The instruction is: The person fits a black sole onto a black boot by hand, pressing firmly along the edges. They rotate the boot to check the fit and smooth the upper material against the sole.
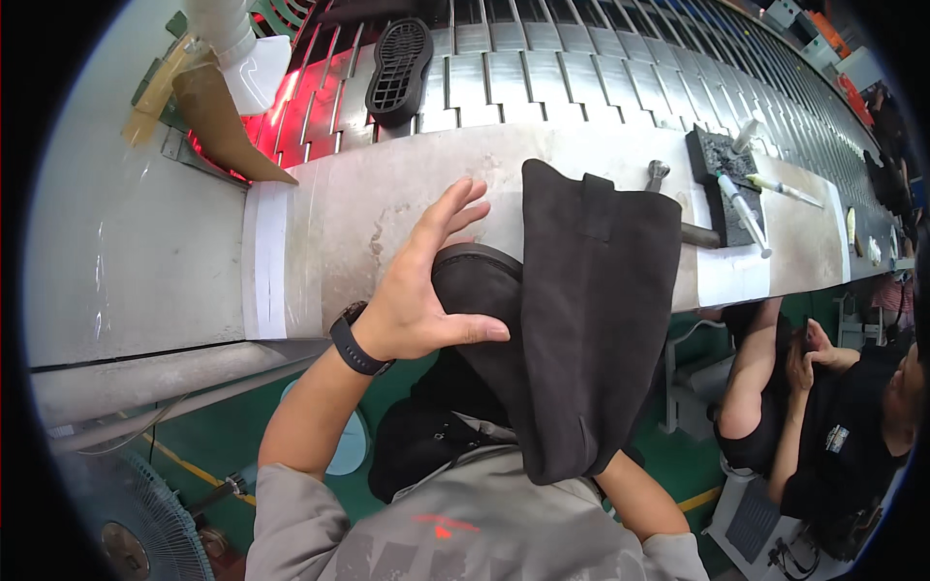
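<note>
My left hand point(426, 286) lies flat with fingers spread against the toe of a black boot point(572, 310), its thumb pressing on the rounded front. The boot's tall, soft shaft hangs down in front of me and hides my right hand; only my right forearm point(644, 499) shows going up into the shaft from below. A black watch band sits on my left wrist. The boot is held over the near edge of a grey workbench point(339, 223).
Behind the bench runs a slatted metal conveyor point(581, 68) carrying a black shoe sole point(397, 68). A black block with white brushes point(731, 184) sits on the bench at right. Another person point(833, 426) sits at lower right. A fan point(126, 523) stands at lower left.
</note>
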`<state>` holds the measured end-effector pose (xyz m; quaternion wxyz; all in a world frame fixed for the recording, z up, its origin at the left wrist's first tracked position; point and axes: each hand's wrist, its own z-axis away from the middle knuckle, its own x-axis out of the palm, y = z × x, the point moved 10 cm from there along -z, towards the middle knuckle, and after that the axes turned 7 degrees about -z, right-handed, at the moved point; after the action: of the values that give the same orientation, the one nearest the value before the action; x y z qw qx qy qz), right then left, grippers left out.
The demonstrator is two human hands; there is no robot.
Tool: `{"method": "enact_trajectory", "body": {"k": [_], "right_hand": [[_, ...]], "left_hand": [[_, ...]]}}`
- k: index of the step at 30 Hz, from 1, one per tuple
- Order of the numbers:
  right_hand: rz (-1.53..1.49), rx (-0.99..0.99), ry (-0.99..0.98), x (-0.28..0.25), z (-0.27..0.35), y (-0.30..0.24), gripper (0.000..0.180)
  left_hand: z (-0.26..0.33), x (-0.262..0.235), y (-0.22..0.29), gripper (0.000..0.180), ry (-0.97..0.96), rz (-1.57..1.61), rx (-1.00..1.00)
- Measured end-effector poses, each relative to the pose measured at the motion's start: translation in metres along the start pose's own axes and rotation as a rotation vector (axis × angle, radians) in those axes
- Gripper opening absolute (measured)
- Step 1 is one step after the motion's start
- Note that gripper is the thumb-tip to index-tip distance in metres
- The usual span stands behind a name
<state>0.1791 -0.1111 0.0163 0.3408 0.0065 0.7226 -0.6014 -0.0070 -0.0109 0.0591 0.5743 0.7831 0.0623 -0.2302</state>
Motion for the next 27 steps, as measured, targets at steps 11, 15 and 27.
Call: {"method": "enact_trajectory", "body": {"k": [11, 15, 27], "right_hand": [[-0.386, 0.101, 0.037, 0.001, 0.017, 0.035, 0.088], [-0.665, 0.185, 0.070, -0.001, 0.036, 0.039, 0.088], [-1.153, 0.282, 0.135, -0.002, 0.060, 0.024, 0.088]], "left_hand": [[-0.013, 0.004, 0.020, 0.069, -0.096, -0.183, 0.203], [-0.018, 0.004, 0.019, 0.054, -0.121, -0.157, 0.202], [-0.032, 0.019, -0.051, 0.071, -0.026, 0.877, -0.475]]}}
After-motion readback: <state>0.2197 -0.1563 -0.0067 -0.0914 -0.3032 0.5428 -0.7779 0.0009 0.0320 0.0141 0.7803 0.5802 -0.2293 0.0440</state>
